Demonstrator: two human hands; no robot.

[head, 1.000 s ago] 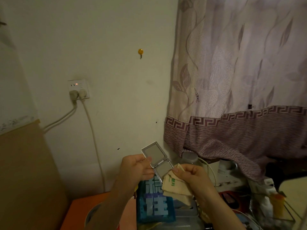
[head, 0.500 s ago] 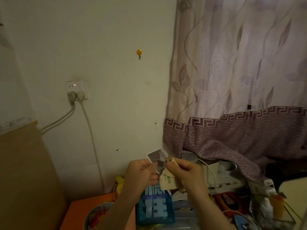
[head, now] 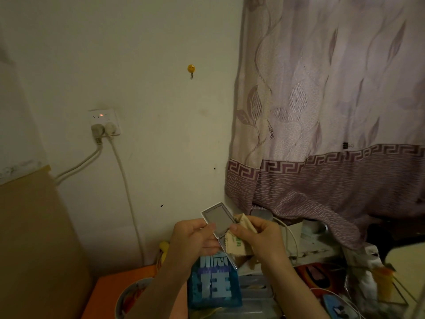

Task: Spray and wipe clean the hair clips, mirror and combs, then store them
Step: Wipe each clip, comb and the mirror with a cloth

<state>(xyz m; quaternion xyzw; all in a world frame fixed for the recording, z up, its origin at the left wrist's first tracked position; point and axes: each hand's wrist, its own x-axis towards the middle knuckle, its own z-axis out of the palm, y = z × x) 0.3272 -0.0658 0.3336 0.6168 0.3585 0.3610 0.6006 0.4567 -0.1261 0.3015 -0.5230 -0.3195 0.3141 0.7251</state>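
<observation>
A small silver folding mirror is held up in front of the wall, hinged open, its upper pane facing me. My left hand grips its left edge, thumb on the frame. My right hand pinches a beige cloth against the mirror's lower right side, and the cloth covers most of the lower pane. Hair clips and combs do not show in this view.
Below my hands stand a blue printed box, an orange surface with a patterned bowl, and cluttered cables and bottles at right. A curtain hangs at right. A wall socket with two cords is at left.
The mirror was turned edge-on half a second ago and is now swung back with its pane facing me. Both hands sit lower than one second ago, and the cloth stays at the mirror.
</observation>
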